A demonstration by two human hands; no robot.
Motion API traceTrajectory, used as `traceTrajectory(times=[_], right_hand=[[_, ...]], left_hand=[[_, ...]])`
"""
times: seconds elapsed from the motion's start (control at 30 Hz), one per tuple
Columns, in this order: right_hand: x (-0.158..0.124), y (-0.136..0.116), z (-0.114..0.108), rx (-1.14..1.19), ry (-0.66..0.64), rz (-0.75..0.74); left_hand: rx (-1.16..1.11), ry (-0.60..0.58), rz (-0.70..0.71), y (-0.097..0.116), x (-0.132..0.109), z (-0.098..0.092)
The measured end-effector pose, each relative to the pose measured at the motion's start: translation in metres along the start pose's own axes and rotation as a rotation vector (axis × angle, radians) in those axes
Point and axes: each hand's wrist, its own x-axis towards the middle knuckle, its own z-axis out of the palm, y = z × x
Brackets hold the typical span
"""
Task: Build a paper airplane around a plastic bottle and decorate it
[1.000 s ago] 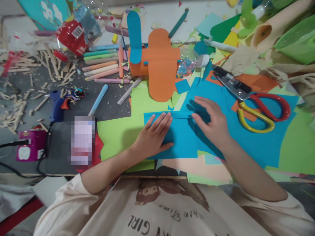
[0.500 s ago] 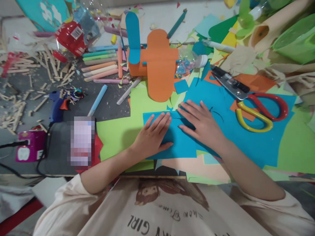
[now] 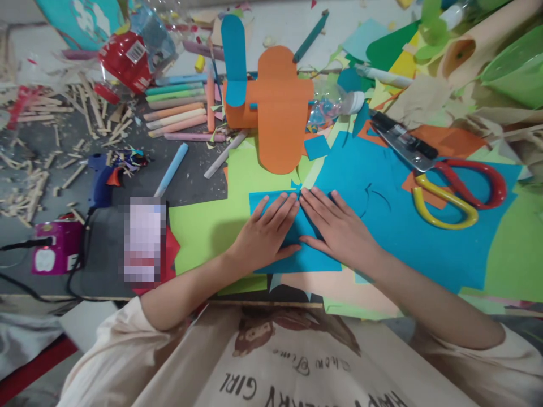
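Both palms press on a blue sheet of paper (image 3: 314, 263) near the table's front edge. My left hand (image 3: 265, 232) lies flat on its left part, fingers stretched toward the sheet's far edge. My right hand (image 3: 335, 223) is flat beside it, fingertips almost touching those of the left. Under and right of it spreads a larger blue sheet (image 3: 394, 249) with a thin dark curved line drawn on it. Just beyond my hands sits an orange paper plane (image 3: 278, 113) with a blue paper strip (image 3: 233, 62) at its left end and a plastic bottle (image 3: 331, 104) at its right.
Scissors (image 3: 449, 192) with red and yellow handles and a box cutter (image 3: 407, 135) lie at right. At left are a glue gun (image 3: 100, 178) with its cord, a phone (image 3: 143, 240), a purple box (image 3: 57, 246), markers (image 3: 178, 107) and wood sticks (image 3: 36, 195).
My right hand has slid left and slightly down, closing the gap to my left hand. My left hand stays on the paper. The whole view has shifted slightly.
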Motion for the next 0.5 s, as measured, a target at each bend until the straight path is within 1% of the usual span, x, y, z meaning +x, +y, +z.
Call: traceTrajectory(times=[0.2,0.5], right_hand=[[-0.0010,-0.0015,0.0012,0.000,0.048,0.006],[-0.0014,-0.0032,0.0017,-0.001,0.031,0.015]], left_hand=[[0.018,0.012,0.004,0.0013,-0.0005,0.0001],[0.053,-0.012,0.000,0.0031,0.0007,-0.0020]])
